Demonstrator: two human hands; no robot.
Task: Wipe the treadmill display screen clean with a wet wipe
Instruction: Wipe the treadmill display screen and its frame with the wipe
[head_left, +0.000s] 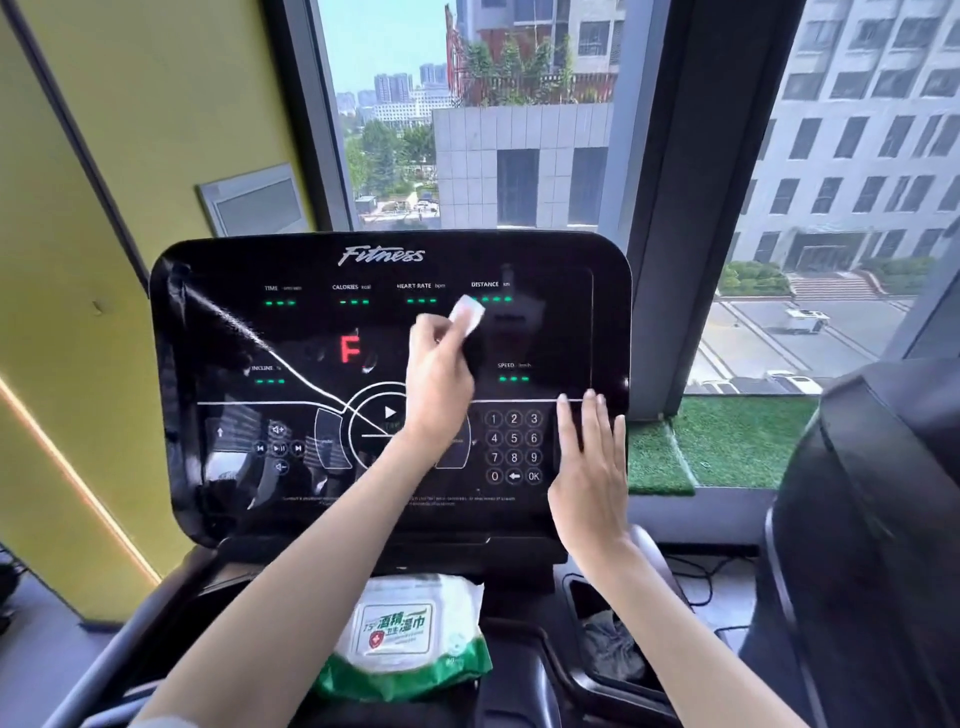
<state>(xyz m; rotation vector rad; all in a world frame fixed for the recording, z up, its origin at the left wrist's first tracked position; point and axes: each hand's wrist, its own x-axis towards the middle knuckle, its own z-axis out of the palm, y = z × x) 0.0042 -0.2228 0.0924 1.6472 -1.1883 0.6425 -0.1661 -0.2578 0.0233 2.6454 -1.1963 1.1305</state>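
wet wipe (467, 313) partly behind left hand (439, 374)

Most of the wet wipe (469, 313) lay hidden inside the fingers of the left hand (439, 374) at centre frame, only a white folded end showing. That hand and its forearm covered the right of the play ring on the display screen (311, 338) and part of the fine print (478, 499) along its lower edge, itself too small to read. The right hand (589, 467) masked the screen's right margin. Both arms ran off the bottom edge.
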